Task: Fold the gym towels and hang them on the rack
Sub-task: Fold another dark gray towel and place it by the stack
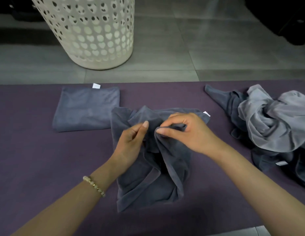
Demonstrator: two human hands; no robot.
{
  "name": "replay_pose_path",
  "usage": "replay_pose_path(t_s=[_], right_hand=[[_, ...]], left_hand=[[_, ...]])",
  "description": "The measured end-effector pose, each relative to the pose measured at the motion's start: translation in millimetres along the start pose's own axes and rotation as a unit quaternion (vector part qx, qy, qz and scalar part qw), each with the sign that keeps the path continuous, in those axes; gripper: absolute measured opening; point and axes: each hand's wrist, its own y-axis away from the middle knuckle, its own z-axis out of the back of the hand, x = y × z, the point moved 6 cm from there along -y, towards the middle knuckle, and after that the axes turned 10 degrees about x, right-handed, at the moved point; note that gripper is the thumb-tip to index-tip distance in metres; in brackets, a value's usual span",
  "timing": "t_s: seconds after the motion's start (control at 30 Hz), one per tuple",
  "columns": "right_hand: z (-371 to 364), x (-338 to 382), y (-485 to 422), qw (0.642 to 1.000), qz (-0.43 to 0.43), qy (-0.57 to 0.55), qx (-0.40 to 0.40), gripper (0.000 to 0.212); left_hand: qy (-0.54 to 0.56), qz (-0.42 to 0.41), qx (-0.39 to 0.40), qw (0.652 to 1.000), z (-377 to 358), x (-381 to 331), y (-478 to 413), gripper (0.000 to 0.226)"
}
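Note:
A crumpled dark grey towel [148,181] lies in the middle of the purple mat [37,159]. My right hand [187,132] pinches a bunched edge of it between thumb and fingers. My left hand [129,142] grips the cloth just to the left, its thumb up. A folded grey-blue towel [85,109] with a white tag lies flat at the mat's back left. A heap of unfolded towels [274,123], light grey over dark grey, sits at the right. No rack is in view.
A white perforated laundry basket [90,31] stands on the grey tiled floor [199,48] beyond the mat. Dark shapes [288,21] sit at the top right corner. A beaded bracelet [94,185] is on my left wrist.

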Motion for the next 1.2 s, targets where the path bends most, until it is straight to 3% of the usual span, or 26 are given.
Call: replay_pose_path(t_s=[0.17, 0.33, 0.53, 0.7, 0.77, 0.83, 0.93, 1.0, 1.03, 1.1, 1.2], right_hand=[[-13.5, 0.0, -20.4, 0.998, -0.014, -0.059, 0.013, 0.024], [-19.9, -8.8, -27.8, 0.994, -0.021, -0.103, -0.040, 0.014], [-26.8, -16.1, -29.5, 0.980, -0.058, -0.178, -0.067, 0.009], [-30.2, -26.2, -28.6, 0.976, -0.081, -0.197, -0.055, 0.004], [-30.9, -32.4, -24.7, 0.984, -0.088, -0.153, -0.030, 0.013], [-32.7, -39.3, -17.8, 0.986, -0.100, -0.135, -0.006, 0.027], [-36.5, -54.3, -3.4, 0.980, -0.149, -0.124, 0.046, 0.035], [-38.2, -63.1, 7.0, 0.971, -0.185, -0.127, 0.087, 0.036], [-38.2, -66.6, 11.6, 0.967, -0.197, -0.127, 0.104, 0.036], [-39.0, -69.2, 17.7, 0.961, -0.210, -0.127, 0.127, 0.037], [-44.3, -61.0, 17.4, 0.954, -0.194, -0.187, 0.133, 0.030]], left_hand=[[0.044, 0.035, 0.020, 0.998, 1.4, 2.6, 3.3, 0.033], [0.081, 0.060, 0.001, 0.995, 6.2, 6.5, 8.7, 0.037], [-0.037, -0.026, -0.047, 0.998, 12.9, -6.9, 9.3, 0.042], [-0.086, -0.017, -0.120, 0.989, 20.5, -7.8, 7.6, 0.037], [-0.023, 0.022, -0.172, 0.985, 28.2, -0.8, 6.4, 0.031], [0.121, 0.069, -0.197, 0.970, 36.2, 10.2, 2.2, 0.034], [0.318, 0.120, -0.229, 0.912, 46.7, 13.4, -1.0, 0.045], [0.378, 0.118, -0.281, 0.874, 59.7, 9.3, 2.8, 0.038], [0.354, 0.117, -0.294, 0.880, 68.8, 10.0, 4.8, 0.037], [0.174, 0.144, -0.263, 0.938, 84.3, 10.7, 11.7, 0.041], [-0.088, 0.149, -0.097, 0.980, 72.2, 11.0, 25.8, 0.040]])
